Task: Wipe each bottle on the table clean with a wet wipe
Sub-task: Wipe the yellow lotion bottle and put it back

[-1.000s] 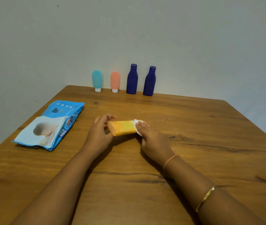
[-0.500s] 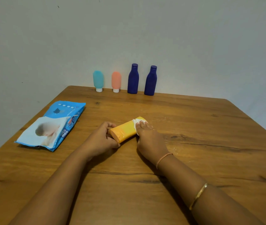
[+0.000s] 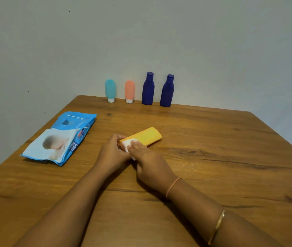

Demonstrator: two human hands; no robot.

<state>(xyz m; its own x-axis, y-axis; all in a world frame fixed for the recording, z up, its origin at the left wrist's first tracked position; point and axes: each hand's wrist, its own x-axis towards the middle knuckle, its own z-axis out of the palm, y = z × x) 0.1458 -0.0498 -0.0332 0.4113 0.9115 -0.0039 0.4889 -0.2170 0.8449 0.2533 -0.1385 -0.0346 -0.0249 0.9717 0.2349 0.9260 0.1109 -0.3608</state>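
A yellow-orange bottle (image 3: 143, 136) lies on its side in the middle of the wooden table (image 3: 213, 157), its far end pointing up and to the right. My left hand (image 3: 112, 154) grips its near end. My right hand (image 3: 148, 162) pinches a white wet wipe (image 3: 128, 146) and presses it against the bottle's near end, close to my left fingers. At the back edge stand a teal bottle (image 3: 110, 90), a pink bottle (image 3: 129, 91) and two dark blue bottles (image 3: 148, 88) (image 3: 167, 90), all upright against the wall.
A blue pack of wet wipes (image 3: 59, 139) lies flat on the table's left side. A grey wall rises right behind the row of bottles. Small white specks lie on the wood to the right of my right hand.
My right hand has slid the wipe along the yellow bottle from its far end down to the near end. The bottle has turned so its far end points more to the upper right.
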